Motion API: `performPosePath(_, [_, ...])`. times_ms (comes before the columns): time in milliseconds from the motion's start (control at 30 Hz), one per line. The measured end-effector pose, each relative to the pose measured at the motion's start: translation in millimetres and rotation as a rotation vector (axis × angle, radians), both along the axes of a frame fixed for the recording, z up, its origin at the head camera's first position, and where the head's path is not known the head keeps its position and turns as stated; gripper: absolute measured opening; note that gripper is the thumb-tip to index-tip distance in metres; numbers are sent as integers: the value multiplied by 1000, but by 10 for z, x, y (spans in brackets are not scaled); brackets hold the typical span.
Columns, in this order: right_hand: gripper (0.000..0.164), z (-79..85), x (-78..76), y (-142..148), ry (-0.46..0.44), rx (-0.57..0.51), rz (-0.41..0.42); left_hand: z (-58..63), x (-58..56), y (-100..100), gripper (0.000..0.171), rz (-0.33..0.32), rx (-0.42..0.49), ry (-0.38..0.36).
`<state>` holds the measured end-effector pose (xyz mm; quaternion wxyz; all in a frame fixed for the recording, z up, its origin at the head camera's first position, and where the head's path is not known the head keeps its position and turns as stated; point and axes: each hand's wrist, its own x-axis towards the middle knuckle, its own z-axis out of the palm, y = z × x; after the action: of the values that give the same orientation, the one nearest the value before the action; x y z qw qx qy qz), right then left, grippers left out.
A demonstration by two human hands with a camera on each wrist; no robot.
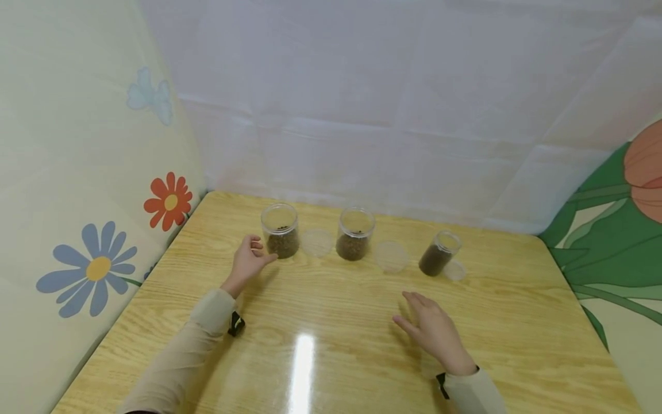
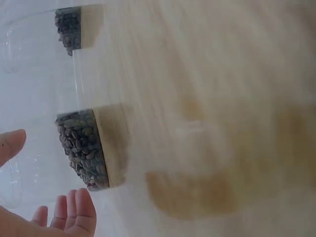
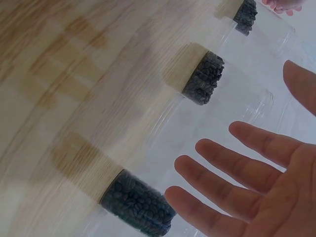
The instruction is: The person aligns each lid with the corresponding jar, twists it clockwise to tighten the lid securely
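Note:
Three clear jars partly filled with dark beans stand in a row along the back of the table. At the left jar (image 1: 283, 242), my left hand (image 1: 248, 263) reaches in from the left, thumb and fingers spread at its side. The left wrist view shows the beans (image 2: 81, 148) of this jar between thumb and fingers, with the fingers relaxed. My right hand (image 1: 431, 330) is over the table in front of the right jar (image 1: 438, 254), fingers extended and holding nothing. Between these two stands the middle jar (image 1: 354, 242). All three jars have no lid on.
Beside the jars lie clear round lids: one lid (image 1: 316, 242) between the left and middle jars, another lid (image 1: 391, 256) right of the middle jar, and a smaller lid (image 1: 455, 270) by the right jar. A white cloth (image 1: 351, 126) hangs behind the wooden table (image 1: 331, 310).

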<state>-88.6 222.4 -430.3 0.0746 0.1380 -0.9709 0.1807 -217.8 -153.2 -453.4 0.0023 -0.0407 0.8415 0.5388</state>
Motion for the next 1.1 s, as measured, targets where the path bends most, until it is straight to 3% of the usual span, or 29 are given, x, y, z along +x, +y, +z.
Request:
performPosePath(400, [54,22,17,-5,-7,10,1,8,-182,8,95,-72,36,-3])
performPosePath(633, [54,35,34,-14,-2,11,11,-4,-280,32,100,-76,48,32])
performPosePath(1100, [55,36,49,-11,-14,11,5,-52,-351,43,102,-105,79,54])
